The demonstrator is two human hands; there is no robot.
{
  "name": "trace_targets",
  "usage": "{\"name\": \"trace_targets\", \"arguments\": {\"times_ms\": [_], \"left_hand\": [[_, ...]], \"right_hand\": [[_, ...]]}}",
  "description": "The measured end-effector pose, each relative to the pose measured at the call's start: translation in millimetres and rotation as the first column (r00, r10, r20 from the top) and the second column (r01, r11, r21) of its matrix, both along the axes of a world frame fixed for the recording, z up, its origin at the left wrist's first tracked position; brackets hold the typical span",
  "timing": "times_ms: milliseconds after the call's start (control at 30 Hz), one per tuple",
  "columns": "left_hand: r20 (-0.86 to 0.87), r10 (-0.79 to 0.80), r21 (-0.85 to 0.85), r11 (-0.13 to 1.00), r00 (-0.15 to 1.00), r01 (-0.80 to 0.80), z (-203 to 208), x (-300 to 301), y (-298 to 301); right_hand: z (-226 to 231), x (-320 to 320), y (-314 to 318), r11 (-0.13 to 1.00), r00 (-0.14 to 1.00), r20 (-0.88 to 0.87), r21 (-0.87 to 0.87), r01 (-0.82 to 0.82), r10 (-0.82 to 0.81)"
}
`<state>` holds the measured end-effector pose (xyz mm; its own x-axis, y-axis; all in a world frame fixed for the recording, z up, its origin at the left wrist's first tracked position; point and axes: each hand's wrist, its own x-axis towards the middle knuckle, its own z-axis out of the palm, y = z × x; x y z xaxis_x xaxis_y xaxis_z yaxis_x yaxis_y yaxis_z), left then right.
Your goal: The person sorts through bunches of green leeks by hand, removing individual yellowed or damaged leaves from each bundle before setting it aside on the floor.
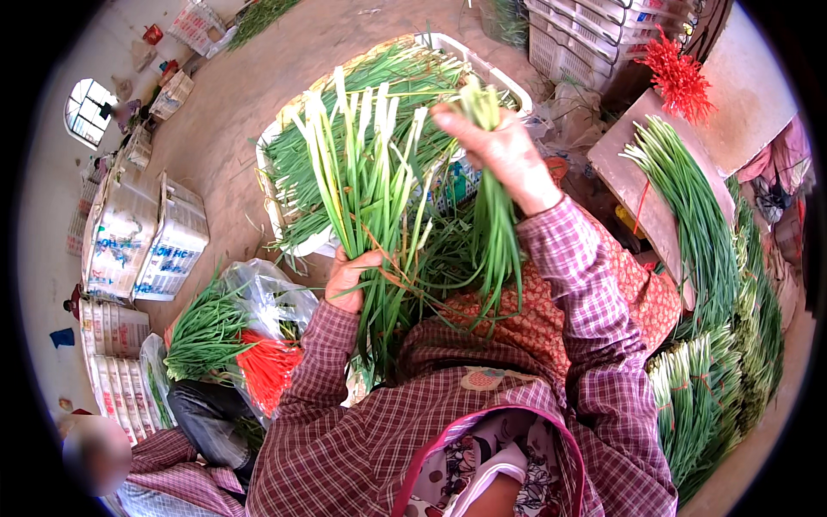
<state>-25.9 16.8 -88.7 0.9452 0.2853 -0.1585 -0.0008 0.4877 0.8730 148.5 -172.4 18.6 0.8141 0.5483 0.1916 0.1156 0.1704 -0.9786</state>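
My left hand (349, 280) is closed round a loose bunch of garlic chives (370, 189), pale stem ends up and green leaves hanging down. Some yellowed strands stick out of that bunch near my fingers. Higher and to the right, my right hand (512, 159) grips a smaller bunch of chives (498, 237), its leaves dangling towards my lap. Behind both hands stands a white plastic crate (487, 62) heaped with loose chives (405, 77). More loose leaves lie between the crate and my patterned apron (633, 297).
At right, a board (629, 155) bears a chive bundle (689, 207); red ties (676, 77) are beyond it and tied bundles (702, 388) nearer. Left are more red ties (269, 370), chives (207, 332), another person's sleeve (185, 465) and white crates (172, 246). Crates (577, 43) stack behind.
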Motion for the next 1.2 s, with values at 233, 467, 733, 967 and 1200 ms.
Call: {"name": "trace_targets", "arguments": {"times_ms": [233,467,733,967,1200], "left_hand": [[0.016,-0.012,-0.054,0.998,1.0,0.013,7.9,6.7,-10.8],[-0.049,0.065,-0.008,0.998,0.997,-0.065,2.2,-2.7,16.0],[0.016,0.144,0.098,0.985,0.99,-0.144,-1.3,0.5,10.0],[0.038,0.03,0.098,0.995,0.999,-0.034,1.5,3.0,3.1],[0.045,0.01,0.064,0.998,0.999,-0.013,0.2,5.4,-3.2]], "right_hand": [[-2.8,1.3,7.9,0.998,0.998,0.025,0.002,0.065,-0.065],[37.1,73.6,-125.2,0.766,0.758,0.116,0.148,0.625,-0.642],[48.8,53.6,-112.7,0.884,0.885,0.214,0.326,0.334,-0.413],[24.2,5.2,-9.9,0.987,0.98,0.173,-0.107,0.116,-0.096],[3.9,9.0,25.6,0.99,0.987,0.162,-0.134,0.048,-0.026]]}}
